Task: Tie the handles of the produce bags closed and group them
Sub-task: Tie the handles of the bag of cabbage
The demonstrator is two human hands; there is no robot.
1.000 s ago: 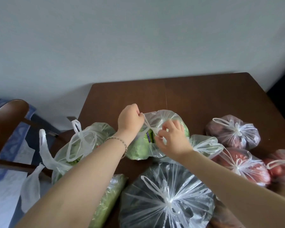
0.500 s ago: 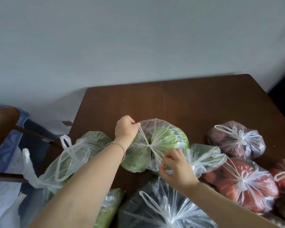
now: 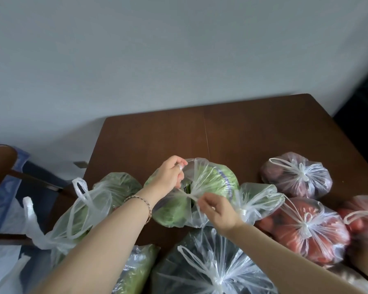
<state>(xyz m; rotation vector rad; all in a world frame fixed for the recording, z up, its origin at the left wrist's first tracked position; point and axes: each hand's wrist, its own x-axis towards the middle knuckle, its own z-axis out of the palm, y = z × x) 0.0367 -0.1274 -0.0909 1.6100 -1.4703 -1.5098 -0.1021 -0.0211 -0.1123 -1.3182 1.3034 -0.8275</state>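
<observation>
Gripping one handle each, my left hand (image 3: 170, 177) and right hand (image 3: 218, 211) draw the crossed handles over the cabbage bag (image 3: 212, 179) at frame centre; I judge its knot unfinished. Eight bags show: four knotted bags (image 3: 306, 228) at right and bottom, the green bag (image 3: 89, 209) at left untied, two unclear.

Nearest knotted bag (image 3: 210, 270) and chair (image 3: 1, 156), cropped by the view's edges.
</observation>
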